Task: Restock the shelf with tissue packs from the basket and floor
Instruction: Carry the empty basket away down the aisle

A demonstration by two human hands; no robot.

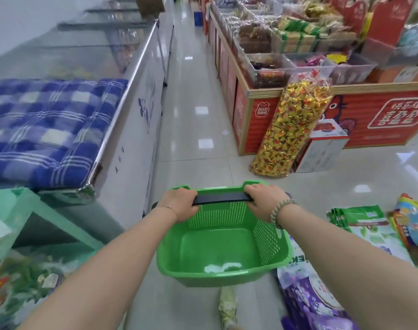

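Left hand (179,203) curled round left end of black handle (221,198). Right hand (265,201) curled round right end, bead bracelet (283,210) on wrist. Both grip firmly, knuckles up.

Basket (266,241) green, hangs from handle above floor (196,144), bare bottom showing.

Packs on floor at right: purple pack (307,298) just beside basket, partly under it; green packs (360,219) further right.

Freezer (136,129) on left, blue checked blanket (48,129) on top. Candy bag (291,125) leans on red stand (381,115) ahead right.

green basket (217,256), black handle (221,198), blue-checked quilt (48,129).
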